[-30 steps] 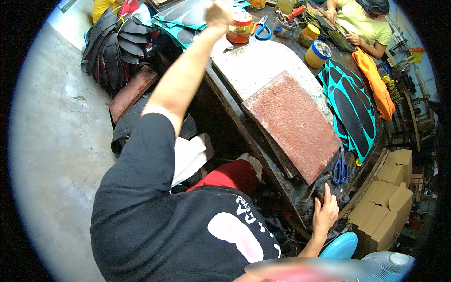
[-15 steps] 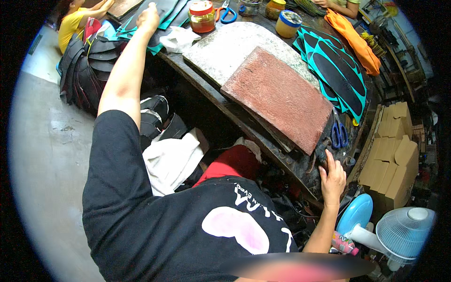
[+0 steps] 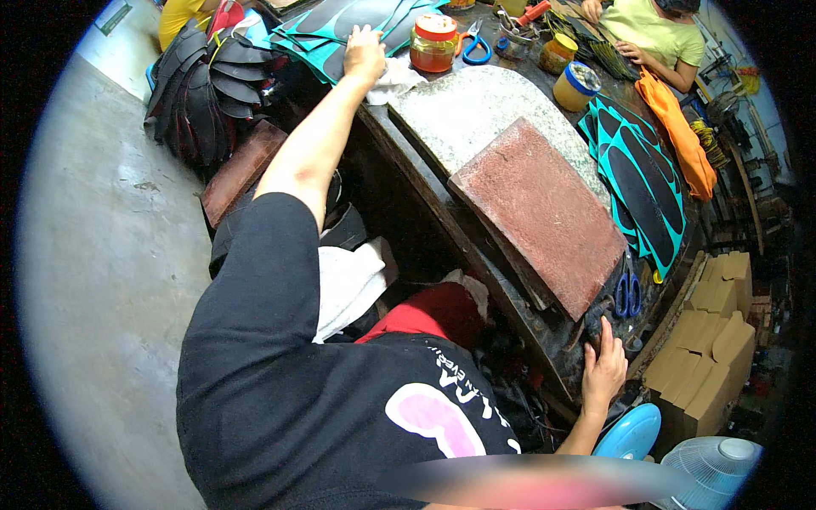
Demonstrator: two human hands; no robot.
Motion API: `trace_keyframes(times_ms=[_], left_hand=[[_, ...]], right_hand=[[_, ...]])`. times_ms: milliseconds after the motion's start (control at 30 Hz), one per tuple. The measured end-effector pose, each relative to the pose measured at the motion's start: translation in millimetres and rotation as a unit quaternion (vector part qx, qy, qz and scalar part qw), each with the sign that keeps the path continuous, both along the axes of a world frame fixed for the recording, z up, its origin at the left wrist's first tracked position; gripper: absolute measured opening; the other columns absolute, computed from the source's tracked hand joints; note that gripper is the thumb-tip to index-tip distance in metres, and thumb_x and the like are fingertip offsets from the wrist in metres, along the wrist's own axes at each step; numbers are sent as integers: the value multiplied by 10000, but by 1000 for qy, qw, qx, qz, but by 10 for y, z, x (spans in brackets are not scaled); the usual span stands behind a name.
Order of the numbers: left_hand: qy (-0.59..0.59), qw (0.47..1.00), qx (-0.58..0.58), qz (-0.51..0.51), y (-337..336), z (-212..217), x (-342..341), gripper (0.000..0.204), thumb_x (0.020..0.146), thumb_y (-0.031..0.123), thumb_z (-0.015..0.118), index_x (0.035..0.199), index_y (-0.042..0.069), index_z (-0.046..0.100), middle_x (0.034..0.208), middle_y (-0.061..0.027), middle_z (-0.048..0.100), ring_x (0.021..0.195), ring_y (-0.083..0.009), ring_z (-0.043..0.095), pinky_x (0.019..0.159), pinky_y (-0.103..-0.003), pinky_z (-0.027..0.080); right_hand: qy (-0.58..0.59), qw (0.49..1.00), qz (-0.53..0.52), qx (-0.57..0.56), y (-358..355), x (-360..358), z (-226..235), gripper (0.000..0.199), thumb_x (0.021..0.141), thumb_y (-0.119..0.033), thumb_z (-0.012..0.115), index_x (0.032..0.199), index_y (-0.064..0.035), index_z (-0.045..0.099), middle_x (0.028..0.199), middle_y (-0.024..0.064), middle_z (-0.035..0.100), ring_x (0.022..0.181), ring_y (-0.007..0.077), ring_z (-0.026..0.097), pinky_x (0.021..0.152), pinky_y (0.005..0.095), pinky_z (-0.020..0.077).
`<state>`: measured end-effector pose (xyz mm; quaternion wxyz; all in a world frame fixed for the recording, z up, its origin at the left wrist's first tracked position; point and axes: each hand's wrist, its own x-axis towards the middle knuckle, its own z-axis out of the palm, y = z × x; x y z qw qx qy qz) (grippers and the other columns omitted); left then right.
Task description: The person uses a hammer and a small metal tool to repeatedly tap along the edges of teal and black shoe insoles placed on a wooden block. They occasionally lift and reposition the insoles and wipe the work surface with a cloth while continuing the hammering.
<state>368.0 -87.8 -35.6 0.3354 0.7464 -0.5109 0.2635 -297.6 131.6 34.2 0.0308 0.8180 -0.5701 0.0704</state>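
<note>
My left hand (image 3: pixel 364 56) is stretched out at the near edge of a pile of black-and-teal sheets (image 3: pixel 319 38) at the table's far left. Its fingers are bent together on a sheet edge, with the fingertips partly hidden. Crumpled white plastic (image 3: pixel 396 82) lies beside that wrist. At the table's near right corner, my right hand (image 3: pixel 604 374) has its fingers stretched out, touching or just beside a small dark lump (image 3: pixel 597 321). Blue-handled scissors (image 3: pixel 628 294) lie close to it. Between the hands, a reddish rough board (image 3: pixel 540 217) overlaps a pale speckled slab (image 3: pixel 484 110).
More cut-out black-and-teal sheets (image 3: pixel 642 183) lie right of the slab, beside orange cloth (image 3: pixel 680 136). Jars (image 3: pixel 433 44) and orange-and-blue scissors (image 3: pixel 476 47) stand or lie behind. Cardboard boxes (image 3: pixel 701 357) and a fan (image 3: pixel 714 467) are right. A person (image 3: pixel 659 38) sits opposite.
The view has shifted, so the table sits further right and lower. My left hand has come down from above the sheets to their near edge. My right hand stays at the corner.
</note>
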Motion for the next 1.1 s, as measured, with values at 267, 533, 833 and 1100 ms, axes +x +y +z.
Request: trace_keyframes(times_ms=[267,533,833,1100], left_hand=[[30,929,354,-109,306,380,-347,345,779,316,699,1006,56,705,959,-163,704,914,-321,675,819,-412,520],[161,948,255,-98,337,531,-372,334,770,287,688,977,25,709,900,-195,707,862,-311,692,787,-411,520],[146,887,235,-370,868,925,-2230,285,901,167,626,1176,91,630,967,-120,707,836,-183,676,735,-308,530],[383,753,138,-517,878,780,-3045,244,901,122,630,1121,27,675,986,-121,717,898,-136,675,811,-282,532]], right_hand=[[11,1000,-6,6,-21,4,15,616,810,-188,707,1389,-219,500,919,78,532,845,279,559,761,393,434],[3,1000,-7,12,-10,-73,-17,567,831,-213,690,1370,-205,513,923,84,551,860,285,569,761,395,448],[-188,979,-36,-66,-276,208,203,423,901,-206,626,1317,-162,570,1058,113,648,951,314,636,823,398,494],[-36,985,102,-131,-860,948,390,416,808,-293,715,1205,-185,653,914,90,597,890,279,595,805,390,482]])
